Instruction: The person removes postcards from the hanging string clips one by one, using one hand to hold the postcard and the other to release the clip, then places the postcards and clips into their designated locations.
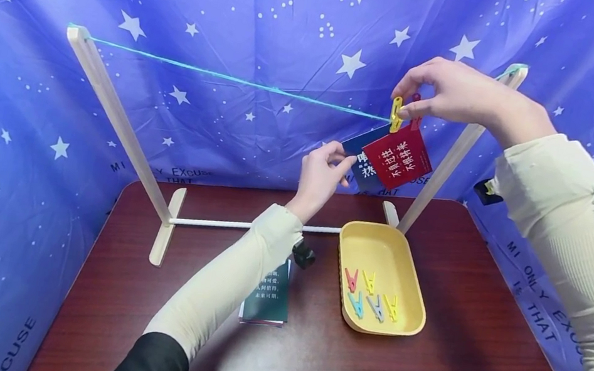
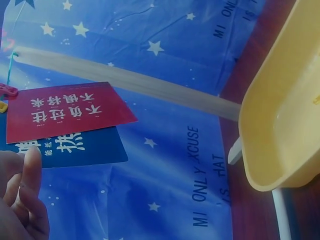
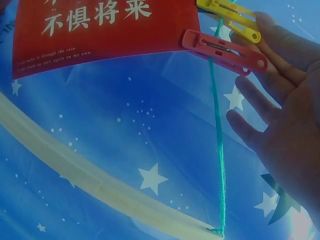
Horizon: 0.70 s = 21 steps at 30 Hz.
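My left hand [image 1: 321,177] pinches the lower left edge of a dark blue card [image 1: 368,169] with white characters. A red card [image 1: 399,155] overlaps that card in front. At the string's right part, my right hand [image 1: 460,97] pinches a yellow clothespin [image 1: 396,116] at the blue card's top corner. Beside it, a red clothespin [image 3: 222,51] grips the red card's corner on the green string [image 3: 218,130]. In the left wrist view, the blue card [image 2: 90,149] shows partly behind the red card [image 2: 70,111]. The exact bite of the yellow clothespin is hard to see.
Wooden posts [image 1: 118,116] on feet hold the string, joined below by a white rod [image 1: 212,223]. A yellow tray [image 1: 381,238] on the brown table [image 1: 460,284] contains several clothespins [image 1: 356,303]. A stack of cards [image 1: 266,298] lies left of it, partly under my left forearm.
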Each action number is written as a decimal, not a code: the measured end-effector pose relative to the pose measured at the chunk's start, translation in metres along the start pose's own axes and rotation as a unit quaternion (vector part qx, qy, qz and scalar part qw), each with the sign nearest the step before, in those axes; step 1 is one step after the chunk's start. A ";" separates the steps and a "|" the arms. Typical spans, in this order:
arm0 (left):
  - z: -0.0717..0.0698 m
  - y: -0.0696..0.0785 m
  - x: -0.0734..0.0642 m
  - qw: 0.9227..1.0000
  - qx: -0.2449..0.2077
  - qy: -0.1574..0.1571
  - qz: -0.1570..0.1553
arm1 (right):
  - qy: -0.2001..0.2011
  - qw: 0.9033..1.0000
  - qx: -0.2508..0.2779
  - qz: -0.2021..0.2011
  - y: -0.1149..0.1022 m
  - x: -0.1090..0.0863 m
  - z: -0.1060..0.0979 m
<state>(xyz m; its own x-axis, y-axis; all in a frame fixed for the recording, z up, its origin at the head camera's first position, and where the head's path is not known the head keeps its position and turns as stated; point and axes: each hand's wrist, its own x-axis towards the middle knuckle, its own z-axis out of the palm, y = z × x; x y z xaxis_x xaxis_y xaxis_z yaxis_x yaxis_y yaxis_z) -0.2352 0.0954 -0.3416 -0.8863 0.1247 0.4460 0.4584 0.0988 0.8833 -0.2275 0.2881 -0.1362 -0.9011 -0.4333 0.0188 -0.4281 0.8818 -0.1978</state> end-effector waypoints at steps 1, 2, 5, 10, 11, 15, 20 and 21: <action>0.000 0.000 0.000 1.000 0.000 0.001 0.001 | 0.003 1.000 0.002 -0.001 0.000 0.000 0.000; -0.001 0.001 0.001 1.000 -0.001 0.002 0.000 | 0.007 1.000 0.003 -0.001 0.000 0.000 0.000; -0.002 0.001 0.001 1.000 -0.001 0.003 -0.004 | 0.022 1.000 0.001 -0.005 -0.001 -0.001 0.002; -0.005 0.001 -0.001 1.000 0.006 0.002 -0.012 | 0.051 0.998 -0.008 -0.025 -0.002 -0.003 0.008; -0.005 0.001 -0.001 1.000 0.008 0.002 -0.013 | 0.058 0.998 -0.008 -0.032 -0.001 -0.003 0.009; -0.007 0.000 -0.002 1.000 0.015 0.000 -0.011 | 0.084 0.995 -0.006 -0.055 -0.001 -0.005 0.012; -0.010 0.000 -0.002 1.000 0.022 0.002 -0.001 | 0.117 0.990 0.005 -0.074 -0.001 -0.006 0.015; -0.011 0.000 -0.003 1.000 0.023 0.004 -0.001 | 0.124 0.989 0.009 -0.079 -0.002 -0.006 0.016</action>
<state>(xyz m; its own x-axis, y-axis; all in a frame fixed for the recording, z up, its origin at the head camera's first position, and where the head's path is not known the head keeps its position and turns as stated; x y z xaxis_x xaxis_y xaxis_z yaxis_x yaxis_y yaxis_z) -0.2336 0.0844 -0.3411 -0.8874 0.1173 0.4458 0.4594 0.1449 0.8763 -0.2198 0.2865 -0.1519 -0.8136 -0.5037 0.2905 -0.5649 0.8030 -0.1898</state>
